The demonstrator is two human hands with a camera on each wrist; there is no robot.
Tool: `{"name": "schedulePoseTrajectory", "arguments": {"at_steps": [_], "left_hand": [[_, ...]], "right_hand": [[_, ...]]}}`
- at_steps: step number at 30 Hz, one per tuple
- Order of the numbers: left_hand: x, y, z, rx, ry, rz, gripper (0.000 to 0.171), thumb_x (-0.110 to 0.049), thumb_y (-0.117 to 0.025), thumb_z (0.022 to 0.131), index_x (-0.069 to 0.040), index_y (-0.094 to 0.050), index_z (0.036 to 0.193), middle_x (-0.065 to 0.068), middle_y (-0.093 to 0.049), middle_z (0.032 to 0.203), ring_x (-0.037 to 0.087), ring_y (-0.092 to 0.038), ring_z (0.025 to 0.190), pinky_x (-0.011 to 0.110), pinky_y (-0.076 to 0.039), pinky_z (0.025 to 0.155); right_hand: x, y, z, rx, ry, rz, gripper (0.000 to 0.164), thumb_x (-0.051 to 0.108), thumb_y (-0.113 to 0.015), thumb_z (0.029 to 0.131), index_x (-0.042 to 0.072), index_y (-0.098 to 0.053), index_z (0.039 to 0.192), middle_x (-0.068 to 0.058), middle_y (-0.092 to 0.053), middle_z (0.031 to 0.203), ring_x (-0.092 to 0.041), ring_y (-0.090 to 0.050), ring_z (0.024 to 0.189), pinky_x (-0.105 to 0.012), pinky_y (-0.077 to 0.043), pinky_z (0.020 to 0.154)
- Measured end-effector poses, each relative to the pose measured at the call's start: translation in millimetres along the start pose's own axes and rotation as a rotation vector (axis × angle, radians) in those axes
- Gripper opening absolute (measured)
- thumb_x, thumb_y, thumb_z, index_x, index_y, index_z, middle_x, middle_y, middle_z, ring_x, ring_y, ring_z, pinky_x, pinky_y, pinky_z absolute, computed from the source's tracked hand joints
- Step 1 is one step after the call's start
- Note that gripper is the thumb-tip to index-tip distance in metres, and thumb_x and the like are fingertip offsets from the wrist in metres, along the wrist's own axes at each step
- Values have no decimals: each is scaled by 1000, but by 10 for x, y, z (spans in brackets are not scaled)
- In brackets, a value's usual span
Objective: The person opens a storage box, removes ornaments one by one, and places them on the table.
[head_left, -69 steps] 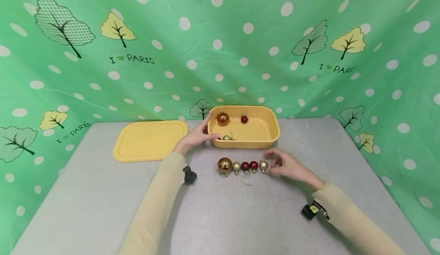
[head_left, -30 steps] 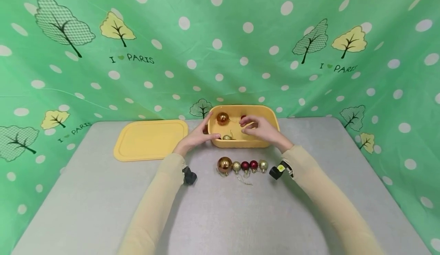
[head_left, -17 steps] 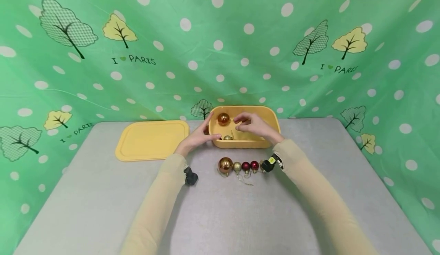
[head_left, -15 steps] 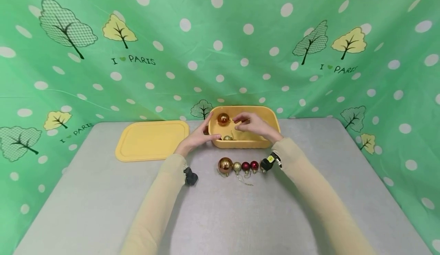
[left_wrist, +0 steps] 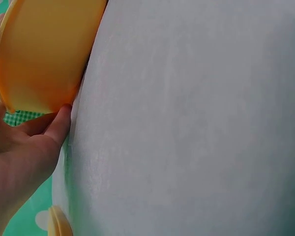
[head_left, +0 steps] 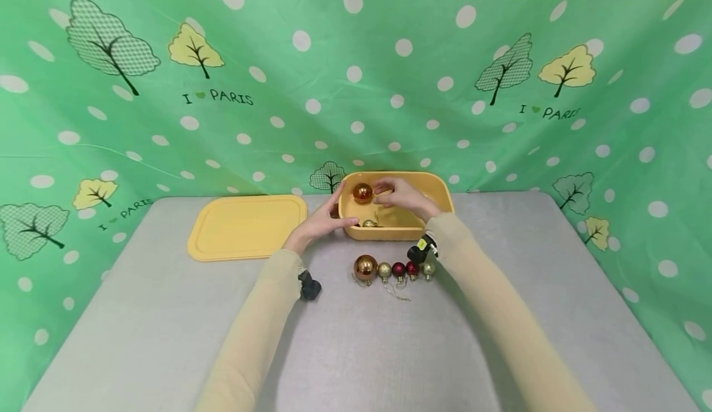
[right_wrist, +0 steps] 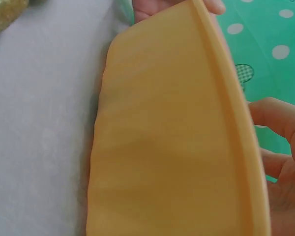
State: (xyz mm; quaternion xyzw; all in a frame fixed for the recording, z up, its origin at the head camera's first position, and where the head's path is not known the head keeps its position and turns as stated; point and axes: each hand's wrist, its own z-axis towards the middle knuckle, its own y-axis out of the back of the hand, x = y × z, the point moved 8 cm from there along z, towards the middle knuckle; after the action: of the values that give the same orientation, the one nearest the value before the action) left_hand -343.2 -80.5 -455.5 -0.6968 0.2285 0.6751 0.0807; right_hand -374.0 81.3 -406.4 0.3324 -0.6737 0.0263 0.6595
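My left hand (head_left: 321, 222) grips the left end of a yellow plastic box (head_left: 406, 233), its thumb over the front rim. In the left wrist view the box wall (left_wrist: 46, 54) fills the upper left, with fingers against its end. My right hand (head_left: 405, 196) reaches into the box, thumb and forefinger apart beside a shiny copper bauble (head_left: 363, 193) and its cord. A gold glitter bauble (head_left: 369, 223) lies by the front wall, partly hidden. The small red bauble seen in the box earlier is hidden from view. In the right wrist view, the box's outer wall covers what the fingers (right_wrist: 278, 115) reach.
On the grey table before the box, a row holds a big copper bauble (head_left: 365, 267), a gold one (head_left: 384, 269), a dark red one (head_left: 398, 269), a red one (head_left: 412, 269) and a pale gold one (head_left: 428, 269). The yellow lid (head_left: 247, 227) lies left.
My right hand has gone from the right end of the bauble row into the box, then leftward toward the copper bauble. The left hand keeps its place on the box.
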Motion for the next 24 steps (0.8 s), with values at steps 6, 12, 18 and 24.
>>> {"name": "schedulePoseTrajectory", "arguments": {"at_steps": [6, 12, 18, 24], "left_hand": [[-4, -7, -1, -5, -3, -7, 103, -13, -74, 86, -36, -1, 156, 22, -31, 150, 31, -43, 129, 42, -32, 108], [-18, -16, -13, -2, -8, -18, 103, -12, -73, 87, -35, -1, 156, 22, -28, 152, 33, -41, 130, 42, -33, 108], [-32, -23, -22, -5, -5, -12, 102, -12, -73, 87, -34, -2, 156, 22, -25, 153, 31, -38, 133, 40, -34, 107], [-29, -26, -28, 3, -21, -41, 101, -9, -72, 87, -33, -2, 156, 22, -22, 154, 31, -35, 135, 39, -35, 107]], "right_hand": [[-40, -30, 86, 5, -35, -50, 59, 1, -65, 86, -12, -41, 138, -29, -51, 127, -33, -59, 99, -45, -52, 88], [-113, -92, 179, 19, -70, -12, 66, 0, -67, 86, -9, -35, 143, -29, -47, 132, -37, -60, 100, -42, -53, 86], [-114, -208, 242, 67, -56, 17, 63, 0, -65, 87, -7, -38, 143, -27, -48, 132, -38, -60, 101, -44, -52, 88], [-78, -317, 287, 100, -38, 45, 56, 2, -65, 88, -6, -43, 139, -27, -47, 134, -32, -61, 99, -43, -51, 89]]}}
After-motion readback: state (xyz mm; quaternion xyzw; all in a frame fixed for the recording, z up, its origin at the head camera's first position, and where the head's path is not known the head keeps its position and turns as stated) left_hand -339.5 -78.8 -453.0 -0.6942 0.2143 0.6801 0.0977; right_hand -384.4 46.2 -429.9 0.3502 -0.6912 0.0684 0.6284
